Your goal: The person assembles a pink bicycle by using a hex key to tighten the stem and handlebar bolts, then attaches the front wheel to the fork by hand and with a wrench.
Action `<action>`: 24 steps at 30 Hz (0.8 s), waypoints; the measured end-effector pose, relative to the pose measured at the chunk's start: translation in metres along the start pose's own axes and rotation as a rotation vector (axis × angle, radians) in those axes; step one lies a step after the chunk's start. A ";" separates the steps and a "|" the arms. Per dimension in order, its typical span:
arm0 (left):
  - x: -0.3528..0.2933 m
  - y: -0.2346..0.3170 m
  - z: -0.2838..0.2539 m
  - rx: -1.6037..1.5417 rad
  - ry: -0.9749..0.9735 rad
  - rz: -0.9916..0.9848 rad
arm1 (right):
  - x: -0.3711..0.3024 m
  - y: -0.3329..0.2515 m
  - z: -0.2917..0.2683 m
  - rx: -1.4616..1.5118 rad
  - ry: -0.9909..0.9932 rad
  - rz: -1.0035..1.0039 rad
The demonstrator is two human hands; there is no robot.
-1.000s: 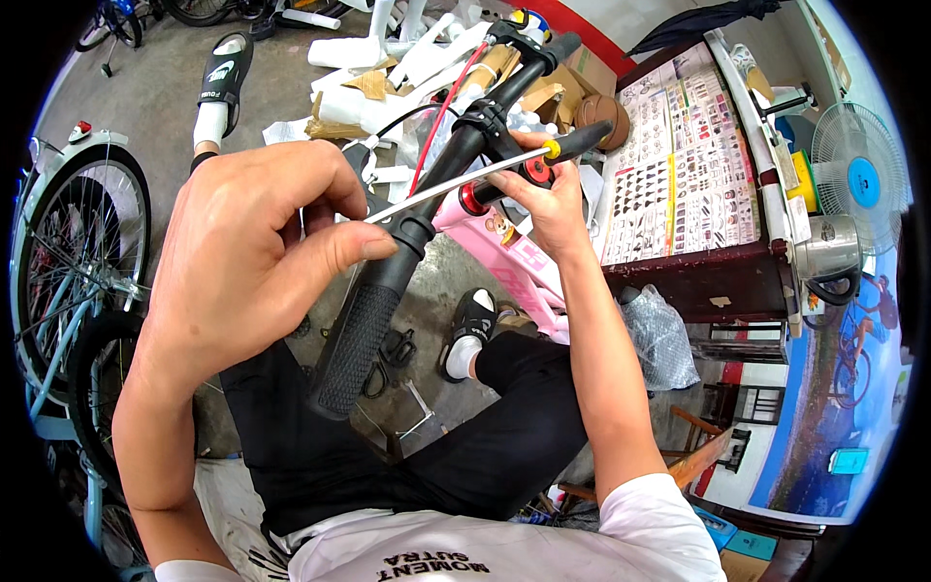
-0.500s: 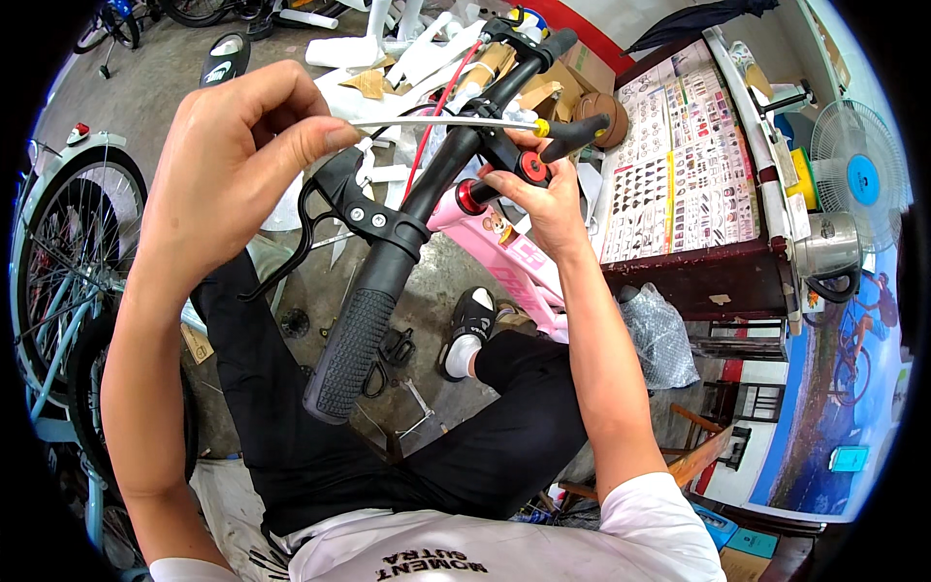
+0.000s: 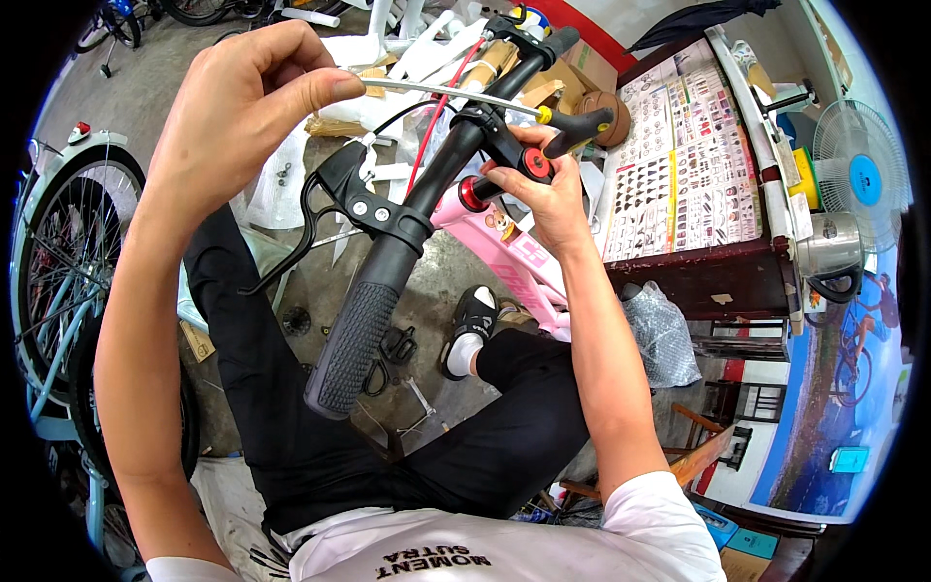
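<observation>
A long, thin metal rod with a yellow collar and a black handle, like a hex key (image 3: pixel 456 95), lies across above the bicycle handlebar (image 3: pixel 441 179). My left hand (image 3: pixel 242 116) pinches its bare end between thumb and fingers. The black handle end is beside my right hand (image 3: pixel 548 199), which is closed around the black stem (image 3: pixel 502 145), thumb beside the red-centred top cap (image 3: pixel 536 163). Some right-hand fingers are hidden behind the stem. Below it, a red headset ring (image 3: pixel 473 192) meets the pink frame (image 3: pixel 514 254). The near rubber grip (image 3: pixel 354 339) and brake lever (image 3: pixel 308 233) point toward me.
Left stands a light-blue bicycle with a wheel (image 3: pixel 78 252). Packing foam and cardboard (image 3: pixel 339 126) lie beyond the handlebar. On the right are a desk (image 3: pixel 679 155), a fan (image 3: pixel 861 179) and bubble wrap (image 3: pixel 659 335). A pedal (image 3: pixel 398 342) and metal tool (image 3: pixel 419 400) lie on the floor.
My left hand has risen slightly, lifting the rod's bare end, so the rod now slopes down toward its handle. The right hand stays on the stem; the handlebar has shifted only slightly.
</observation>
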State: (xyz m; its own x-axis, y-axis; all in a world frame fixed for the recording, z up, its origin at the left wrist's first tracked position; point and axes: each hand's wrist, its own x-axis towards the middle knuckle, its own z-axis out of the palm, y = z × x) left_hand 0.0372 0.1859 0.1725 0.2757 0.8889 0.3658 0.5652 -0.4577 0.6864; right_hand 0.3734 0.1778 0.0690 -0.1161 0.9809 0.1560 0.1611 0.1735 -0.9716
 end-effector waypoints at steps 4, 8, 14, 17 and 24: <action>0.002 -0.003 -0.002 -0.001 0.002 -0.002 | 0.001 -0.002 0.002 0.021 -0.006 -0.006; 0.004 -0.006 0.002 -0.002 0.007 -0.003 | -0.003 -0.004 0.000 0.060 -0.015 0.047; 0.014 -0.022 0.008 0.135 0.089 -0.025 | -0.001 0.002 0.001 -0.114 -0.043 -0.044; 0.016 -0.039 0.017 0.080 0.029 -0.034 | -0.001 0.005 -0.001 0.008 -0.018 0.038; -0.057 -0.101 0.064 -0.385 0.273 -0.484 | -0.011 -0.011 0.007 0.016 0.036 -0.018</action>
State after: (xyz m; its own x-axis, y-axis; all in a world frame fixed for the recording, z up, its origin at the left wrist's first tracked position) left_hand 0.0138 0.1824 0.0415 -0.1736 0.9822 0.0717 0.2441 -0.0276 0.9694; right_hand 0.3664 0.1649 0.0768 -0.0833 0.9803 0.1791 0.1435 0.1897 -0.9713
